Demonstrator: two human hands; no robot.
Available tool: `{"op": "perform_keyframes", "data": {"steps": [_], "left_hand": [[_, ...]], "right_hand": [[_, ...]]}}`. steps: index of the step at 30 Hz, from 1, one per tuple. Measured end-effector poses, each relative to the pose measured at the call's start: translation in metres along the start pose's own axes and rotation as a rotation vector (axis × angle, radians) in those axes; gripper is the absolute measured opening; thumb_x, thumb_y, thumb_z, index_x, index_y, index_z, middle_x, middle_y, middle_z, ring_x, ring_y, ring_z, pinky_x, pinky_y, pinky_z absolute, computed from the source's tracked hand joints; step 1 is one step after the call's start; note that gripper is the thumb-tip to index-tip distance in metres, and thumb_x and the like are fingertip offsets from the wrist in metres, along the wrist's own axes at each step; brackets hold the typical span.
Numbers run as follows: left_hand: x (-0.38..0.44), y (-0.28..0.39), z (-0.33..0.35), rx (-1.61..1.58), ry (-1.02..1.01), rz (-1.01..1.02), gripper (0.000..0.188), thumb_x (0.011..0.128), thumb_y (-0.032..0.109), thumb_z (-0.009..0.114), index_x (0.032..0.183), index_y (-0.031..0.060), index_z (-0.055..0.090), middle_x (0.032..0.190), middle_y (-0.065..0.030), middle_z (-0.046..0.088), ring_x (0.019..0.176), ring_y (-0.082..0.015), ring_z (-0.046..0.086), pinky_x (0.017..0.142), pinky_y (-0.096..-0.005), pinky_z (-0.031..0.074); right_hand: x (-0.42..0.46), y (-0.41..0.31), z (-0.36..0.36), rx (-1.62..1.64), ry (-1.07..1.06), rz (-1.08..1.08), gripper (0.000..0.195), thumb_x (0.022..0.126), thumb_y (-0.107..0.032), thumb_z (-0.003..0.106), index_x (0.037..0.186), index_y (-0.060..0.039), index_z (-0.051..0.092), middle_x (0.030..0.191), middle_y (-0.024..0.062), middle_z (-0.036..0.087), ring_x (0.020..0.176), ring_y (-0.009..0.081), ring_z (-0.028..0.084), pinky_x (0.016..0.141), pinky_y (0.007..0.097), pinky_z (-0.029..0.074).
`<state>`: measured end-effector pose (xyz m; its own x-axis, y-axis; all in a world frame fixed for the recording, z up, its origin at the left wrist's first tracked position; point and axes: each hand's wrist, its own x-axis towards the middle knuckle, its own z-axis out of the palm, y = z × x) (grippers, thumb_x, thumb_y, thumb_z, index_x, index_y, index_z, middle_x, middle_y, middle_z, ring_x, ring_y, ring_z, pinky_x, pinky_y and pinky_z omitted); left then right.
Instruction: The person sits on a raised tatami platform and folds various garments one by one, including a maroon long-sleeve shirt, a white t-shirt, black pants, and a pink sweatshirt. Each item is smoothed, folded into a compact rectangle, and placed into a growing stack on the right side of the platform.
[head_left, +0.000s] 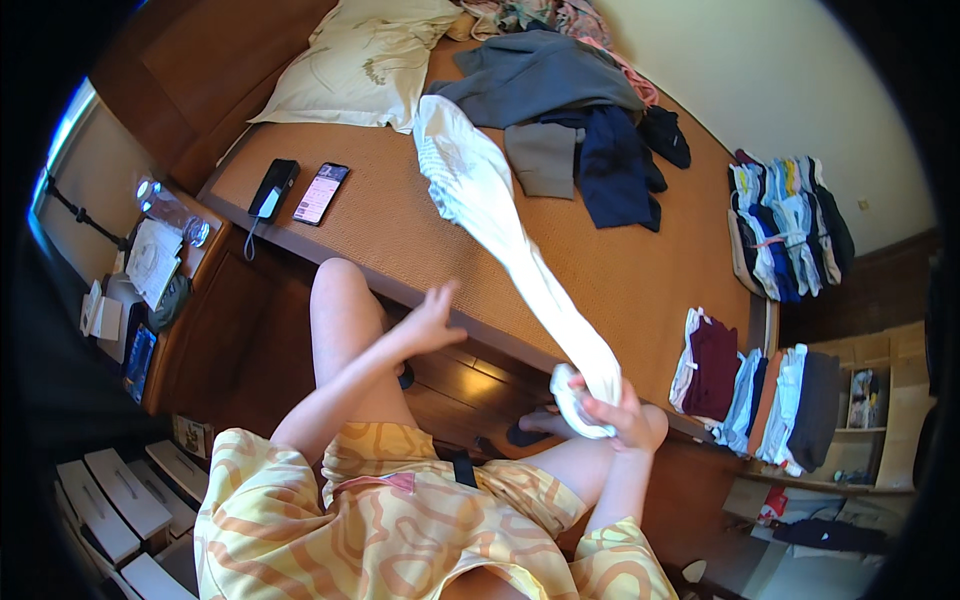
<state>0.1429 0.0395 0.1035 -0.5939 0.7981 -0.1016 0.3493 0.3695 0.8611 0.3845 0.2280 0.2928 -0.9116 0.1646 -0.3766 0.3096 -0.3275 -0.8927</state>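
A long white garment (517, 247) stretches diagonally over the bed mat (397, 240), its wide far end bearing faint print. My right hand (622, 416) grips the bunched near end of it, beyond the bed's front edge. My left hand (431, 322) hovers by the bed edge with its fingers spread and nothing in it. Behind the garment lies a loose heap: a dark grey garment (547, 75), a navy garment (615, 172), a grey-brown cloth piece (540, 159) and a black item (664, 135).
Folded clothes stand in two rows, an upper row (787, 225) and a lower row (757, 397), at the bed's right end. A cream pillow (352, 64) lies at the upper left. A smartphone (321, 193) and a black device (274, 187) lie near a nightstand holding a clear bottle (172, 214).
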Motion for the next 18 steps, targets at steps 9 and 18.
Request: {"op": "perform_keyframes", "data": {"steps": [9, 18], "left_hand": [[0.1, -0.053, 0.059, 0.724, 0.358, 0.069, 0.038, 0.081, 0.014, 0.051, 0.116, -0.0007, 0.056, 0.135, -0.0197, 0.04, 0.13, -0.0341, 0.031, 0.105, -0.0566, 0.023], [0.115, 0.03, -0.017, 0.253, 0.377, 0.228, 0.03, 0.078, 0.01, 0.053, 0.108, 0.0044, 0.06, 0.095, -0.0188, 0.064, 0.093, -0.0379, 0.06, 0.081, -0.0399, 0.048]], "right_hand": [[-0.07, -0.01, -0.019, -0.074, -0.446, -0.491, 0.023, 0.066, -0.013, 0.075, 0.079, 0.0056, 0.07, 0.078, 0.0155, 0.066, 0.071, 0.0229, 0.062, 0.068, 0.0321, 0.044], [-0.116, -0.02, -0.093, 0.55, 0.501, -0.656, 0.02, 0.097, -0.016, 0.045, 0.101, -0.0008, 0.058, 0.05, -0.0062, 0.025, 0.04, 0.0024, 0.022, 0.039, 0.0204, 0.021]]}}
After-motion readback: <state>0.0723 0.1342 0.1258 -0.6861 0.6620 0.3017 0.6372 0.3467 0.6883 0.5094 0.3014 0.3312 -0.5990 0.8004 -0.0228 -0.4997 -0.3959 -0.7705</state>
